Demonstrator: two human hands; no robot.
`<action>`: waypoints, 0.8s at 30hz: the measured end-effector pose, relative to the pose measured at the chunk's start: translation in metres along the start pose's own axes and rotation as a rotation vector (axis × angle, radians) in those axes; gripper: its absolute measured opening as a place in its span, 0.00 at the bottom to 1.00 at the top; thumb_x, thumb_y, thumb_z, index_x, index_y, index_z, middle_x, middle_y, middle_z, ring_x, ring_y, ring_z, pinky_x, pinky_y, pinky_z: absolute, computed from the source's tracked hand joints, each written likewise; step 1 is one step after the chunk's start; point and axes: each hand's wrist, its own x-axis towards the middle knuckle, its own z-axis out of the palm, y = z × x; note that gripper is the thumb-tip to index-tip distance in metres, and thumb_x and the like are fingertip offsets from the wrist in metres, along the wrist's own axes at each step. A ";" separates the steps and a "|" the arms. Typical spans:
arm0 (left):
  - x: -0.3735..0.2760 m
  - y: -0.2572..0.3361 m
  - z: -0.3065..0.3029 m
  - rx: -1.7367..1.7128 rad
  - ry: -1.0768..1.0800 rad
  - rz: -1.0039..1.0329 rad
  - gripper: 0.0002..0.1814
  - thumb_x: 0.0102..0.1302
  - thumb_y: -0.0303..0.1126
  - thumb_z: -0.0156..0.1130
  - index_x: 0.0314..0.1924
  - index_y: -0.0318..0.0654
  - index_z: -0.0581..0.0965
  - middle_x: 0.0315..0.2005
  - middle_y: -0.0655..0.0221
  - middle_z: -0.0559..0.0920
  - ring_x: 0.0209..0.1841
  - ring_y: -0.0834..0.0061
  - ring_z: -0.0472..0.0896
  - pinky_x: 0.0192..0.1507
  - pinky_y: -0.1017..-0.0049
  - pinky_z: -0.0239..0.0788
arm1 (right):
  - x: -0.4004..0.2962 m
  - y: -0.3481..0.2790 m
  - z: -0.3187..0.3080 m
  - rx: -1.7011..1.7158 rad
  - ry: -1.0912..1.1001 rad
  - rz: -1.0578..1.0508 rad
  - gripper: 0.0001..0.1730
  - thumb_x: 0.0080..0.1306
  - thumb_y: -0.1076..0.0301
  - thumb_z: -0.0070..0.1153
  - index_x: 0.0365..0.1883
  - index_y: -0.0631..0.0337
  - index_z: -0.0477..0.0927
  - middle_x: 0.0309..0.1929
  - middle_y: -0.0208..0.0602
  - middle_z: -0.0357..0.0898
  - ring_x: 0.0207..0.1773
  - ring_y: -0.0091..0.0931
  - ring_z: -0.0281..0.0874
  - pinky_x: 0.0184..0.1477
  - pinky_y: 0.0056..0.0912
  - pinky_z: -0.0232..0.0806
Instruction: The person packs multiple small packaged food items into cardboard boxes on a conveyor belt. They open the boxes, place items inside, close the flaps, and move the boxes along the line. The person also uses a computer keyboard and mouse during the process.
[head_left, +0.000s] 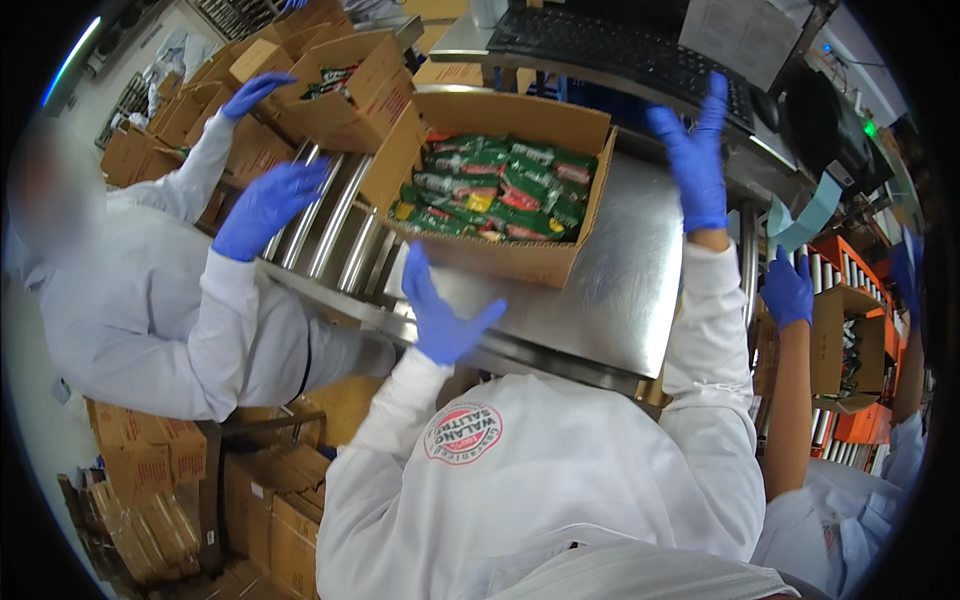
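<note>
An uncovered cardboard box (517, 259) stands at a slant, partly on a smooth steel plate (630, 292) and partly at the end of the roller conveyor. Green, red and yellow plastic packets (495, 187) lie packed in rows inside it. My left hand (446, 311), in a blue glove, is just in front of the box's near wall, thumb and fingers spread, holding nothing. Also gloved in blue, my right hand (694, 157) is raised right of the box with its fingers apart. It is empty and close to the front edge of the keyboard shelf.
A co-worker's gloved hand (274, 206) hovers over the steel rollers (330, 225). More filled boxes (352, 90) line the conveyor at left. A black keyboard (600, 49) sits behind. At right are another person's hand (787, 289), a teal label strip (814, 210) and a box (829, 345).
</note>
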 end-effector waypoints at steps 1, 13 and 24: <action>0.018 0.001 -0.006 0.084 0.008 0.148 0.60 0.45 0.48 0.75 0.69 0.35 0.47 0.67 0.49 0.50 0.66 0.52 0.52 0.65 0.57 0.45 | -0.019 -0.005 0.017 -0.232 -0.134 -0.001 0.55 0.58 0.54 0.63 0.72 0.55 0.37 0.74 0.50 0.35 0.76 0.39 0.28 0.72 0.37 0.35; 0.069 0.010 0.000 0.407 -0.053 0.280 0.31 0.48 0.44 0.70 0.53 0.54 0.70 0.47 0.73 0.70 0.61 0.64 0.61 0.67 0.50 0.35 | -0.144 0.068 -0.012 -0.025 -0.253 0.357 0.41 0.63 0.71 0.47 0.72 0.50 0.45 0.73 0.38 0.44 0.75 0.33 0.39 0.71 0.32 0.43; 0.040 -0.001 0.007 0.409 0.161 0.344 0.20 0.53 0.47 0.67 0.45 0.57 0.72 0.40 0.75 0.69 0.54 0.68 0.66 0.65 0.54 0.39 | -0.061 -0.036 0.048 -0.895 -1.086 -0.117 0.25 0.58 0.65 0.58 0.55 0.53 0.72 0.51 0.44 0.73 0.53 0.44 0.72 0.55 0.43 0.64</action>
